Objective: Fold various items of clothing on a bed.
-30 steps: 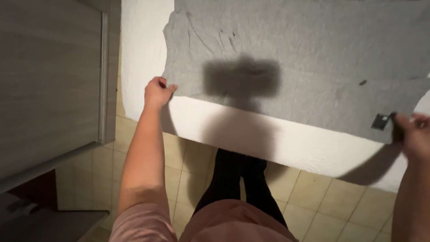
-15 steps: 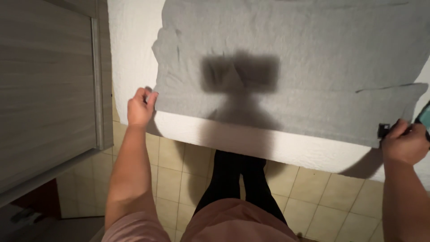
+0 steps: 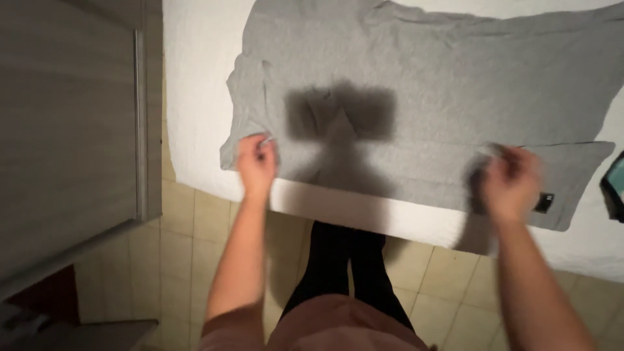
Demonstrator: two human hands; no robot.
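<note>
A grey shirt [image 3: 429,84] lies spread flat on a white bed [image 3: 195,78], its hem along the near edge. My left hand [image 3: 257,164] rests on the hem a little in from the left corner, fingers curled and pinching the fabric. My right hand [image 3: 511,183], blurred by motion, is on the hem in from the right corner, fingers curled over a small raised bunch of cloth. A small black label [image 3: 545,202] sits on the shirt's near right corner, just right of that hand.
A grey wood-grain cupboard door [image 3: 65,117] stands close on the left. Beige floor tiles [image 3: 195,221] run below the bed edge, where my black-clad legs [image 3: 344,260] stand. A dark object [image 3: 614,185] lies on the bed at the right edge.
Both hands left the shirt's outer hem corners and moved inward along the hem. The shirt now lies flatter, with its near right corner and label free on the bed.
</note>
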